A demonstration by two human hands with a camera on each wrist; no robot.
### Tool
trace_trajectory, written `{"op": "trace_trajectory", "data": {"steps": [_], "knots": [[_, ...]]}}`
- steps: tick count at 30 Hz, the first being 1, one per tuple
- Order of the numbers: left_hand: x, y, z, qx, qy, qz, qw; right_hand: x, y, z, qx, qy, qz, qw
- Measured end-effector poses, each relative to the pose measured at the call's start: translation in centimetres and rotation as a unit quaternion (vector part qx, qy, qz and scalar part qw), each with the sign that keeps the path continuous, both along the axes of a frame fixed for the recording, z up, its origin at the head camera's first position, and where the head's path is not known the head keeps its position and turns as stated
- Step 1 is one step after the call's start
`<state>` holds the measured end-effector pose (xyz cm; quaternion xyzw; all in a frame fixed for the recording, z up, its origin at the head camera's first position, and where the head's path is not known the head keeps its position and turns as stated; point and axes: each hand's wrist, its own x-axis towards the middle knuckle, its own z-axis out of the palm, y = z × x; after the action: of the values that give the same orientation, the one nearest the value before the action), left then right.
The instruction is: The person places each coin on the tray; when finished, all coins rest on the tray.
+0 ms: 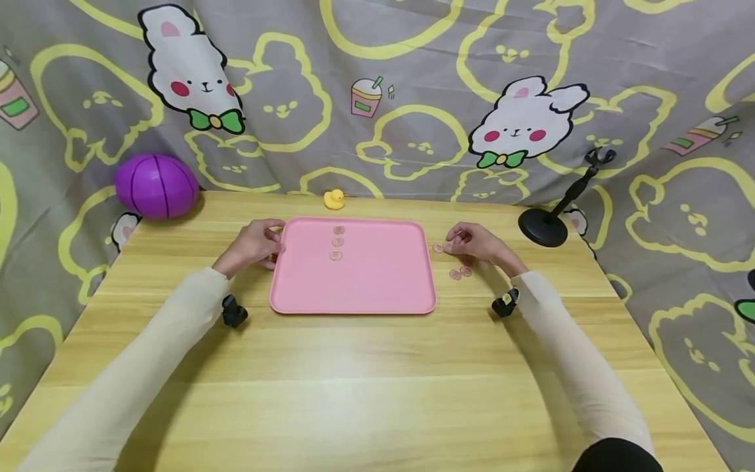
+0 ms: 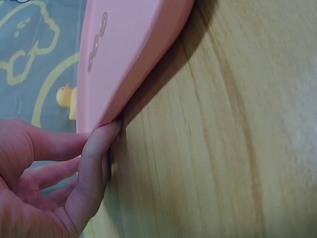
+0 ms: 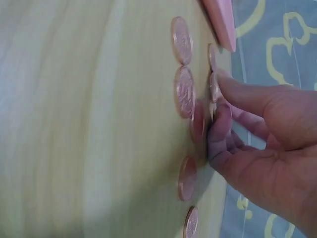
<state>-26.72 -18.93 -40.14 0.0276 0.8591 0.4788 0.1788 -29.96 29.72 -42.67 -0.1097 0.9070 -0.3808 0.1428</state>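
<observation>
Nearest the viewer, both forearms in pale sleeves lie across the wooden table (image 1: 377, 367), a small black camera at each wrist. Pink tray (image 1: 354, 288) sits centred; three coins (image 1: 337, 242) lie in a column near its far edge. Left hand (image 1: 252, 245) at the tray's left rim, fingers (image 2: 94, 153) curled, tips touching the tray edge; it appears to steady the tray, not lift it. Right hand (image 1: 474, 241) just right of the tray, fingertips (image 3: 220, 124) bent down onto a loose cluster of copper coins (image 3: 184, 91) on the table; whether one is already pinched cannot be told. Judged step: picking the next coin for the tray. Next move likely needs a clean pinch of one thin flat coin off the wood. Farther back: yellow duck (image 1: 334, 199), purple ball (image 1: 156, 185), black stand (image 1: 544, 227), rabbit-print cloth (image 1: 413, 98).
</observation>
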Motion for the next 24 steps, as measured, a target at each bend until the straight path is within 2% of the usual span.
{"op": "trace_trajectory", "data": {"steps": [3,6,8,10,14,20,24], "knots": [[0.0,-0.1,0.1,0.008,-0.004,0.000,1.0000,0.7,-0.5,0.9,-0.004,0.009,0.021,1.000],[0.0,-0.1,0.1,0.007,-0.005,0.000,1.0000,0.8,-0.6,0.6,-0.002,0.015,0.019,1.000],[0.0,0.0,0.1,0.004,-0.007,0.000,1.0000,0.8,-0.6,0.6,0.005,0.018,0.011,1.000],[-0.1,0.1,0.1,0.002,-0.008,-0.001,1.0000,0.3,-0.2,-0.3,0.007,0.029,-0.001,1.000],[-0.2,0.0,0.2,0.006,-0.004,-0.002,1.0000,0.2,-0.5,-0.2,-0.004,0.046,-0.036,0.998],[-0.5,-0.2,0.1,0.025,-0.002,-0.008,0.9996,-0.1,-1.2,0.8,-0.085,0.030,-0.103,0.991],[-0.3,-0.9,-0.4,0.042,-0.009,-0.008,0.9990,0.3,-2.5,1.9,-0.123,0.019,-0.115,0.985]]}}
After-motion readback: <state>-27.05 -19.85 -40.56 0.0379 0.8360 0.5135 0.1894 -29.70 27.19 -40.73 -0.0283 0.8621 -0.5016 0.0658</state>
